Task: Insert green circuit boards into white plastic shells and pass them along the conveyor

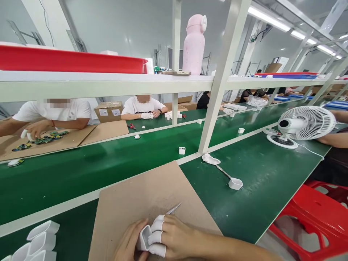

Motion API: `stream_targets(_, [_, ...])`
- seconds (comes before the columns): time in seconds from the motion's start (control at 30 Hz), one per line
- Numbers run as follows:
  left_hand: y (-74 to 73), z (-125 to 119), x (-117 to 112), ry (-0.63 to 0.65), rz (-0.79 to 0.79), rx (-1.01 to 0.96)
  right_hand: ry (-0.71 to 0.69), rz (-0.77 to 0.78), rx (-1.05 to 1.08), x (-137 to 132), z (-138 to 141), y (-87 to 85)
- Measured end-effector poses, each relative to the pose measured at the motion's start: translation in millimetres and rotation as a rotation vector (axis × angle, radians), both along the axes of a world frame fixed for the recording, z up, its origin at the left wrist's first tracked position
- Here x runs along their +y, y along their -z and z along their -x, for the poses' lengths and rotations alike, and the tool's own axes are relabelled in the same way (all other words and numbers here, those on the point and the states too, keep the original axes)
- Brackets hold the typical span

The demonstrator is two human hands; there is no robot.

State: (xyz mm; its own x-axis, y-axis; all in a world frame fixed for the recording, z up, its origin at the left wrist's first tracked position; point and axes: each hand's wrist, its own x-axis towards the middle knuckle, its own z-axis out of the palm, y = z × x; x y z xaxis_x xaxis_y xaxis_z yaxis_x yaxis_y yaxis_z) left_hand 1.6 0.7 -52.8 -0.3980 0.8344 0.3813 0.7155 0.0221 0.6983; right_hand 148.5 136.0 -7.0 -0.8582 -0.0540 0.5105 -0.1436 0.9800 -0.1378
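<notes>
Over a cardboard sheet (130, 203) my left hand (128, 241) is closed round a small white plastic housing (143, 240), its open end turned towards my right hand (174, 235). White finger cots cover several fingers of that hand. These fingers are bent and pressed against the housing's opening, hiding what is inside. A pointed metal tool, like tweezers (174, 208), sticks out past my right knuckles; whether the hand grips it or it lies on the cardboard, I cannot tell. Several more white housings (43, 243) stand grouped at the lower left.
A green conveyor belt (152, 145) carries scattered white parts. On the right bench are a white adapter-like housing with prongs (235, 183), a thin tool (223, 171) and a white fan (304, 123). Shelf posts (217, 79) rise ahead. Co-workers sit opposite; a red stool (312, 210) stands right.
</notes>
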Motion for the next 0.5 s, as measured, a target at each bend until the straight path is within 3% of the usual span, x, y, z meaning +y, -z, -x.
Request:
stream_targets(0.23, [-16.2, -5.4, -2.1, 0.016, 0.031, -0.028, -0.013, 0.015, -0.029, 1.0, -1.1, 0.1])
stream_targets(0.5, [-20.8, -9.5, -2.0, -0.017, 0.001, -0.019, -0.085, 0.007, -0.009, 4.3, -1.3, -1.6])
